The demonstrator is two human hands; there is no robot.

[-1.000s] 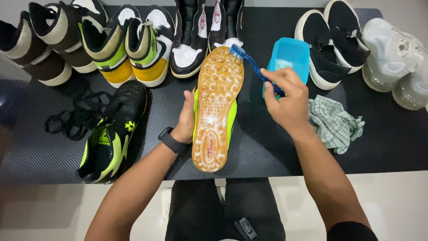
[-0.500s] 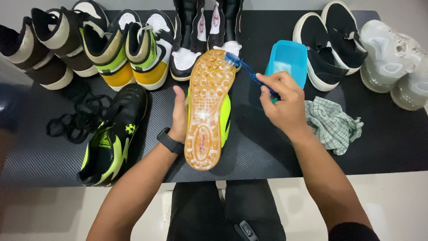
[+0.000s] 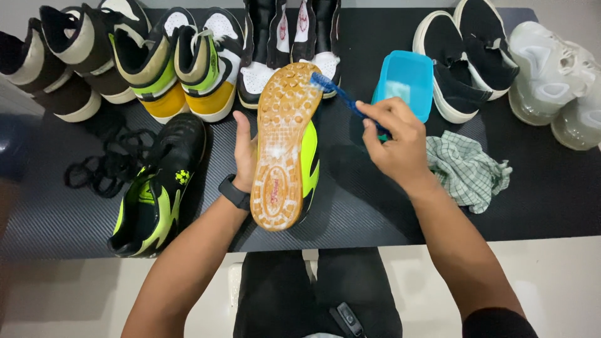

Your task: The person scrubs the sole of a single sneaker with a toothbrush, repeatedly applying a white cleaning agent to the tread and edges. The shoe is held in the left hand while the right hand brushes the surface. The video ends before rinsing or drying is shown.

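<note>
Table: a dark mat (image 3: 375,213) with a fine woven pattern covers the top, from the left edge to the right edge.
Floor: pale and smooth (image 3: 563,275), seen below the near edge of the mat.
Light: even and soft, with weak shadows.

Bare forearms, a black wristwatch (image 3: 233,191) on the left wrist, black trousers (image 3: 313,294).

Bright even light, sharp, soft shadows
</note>
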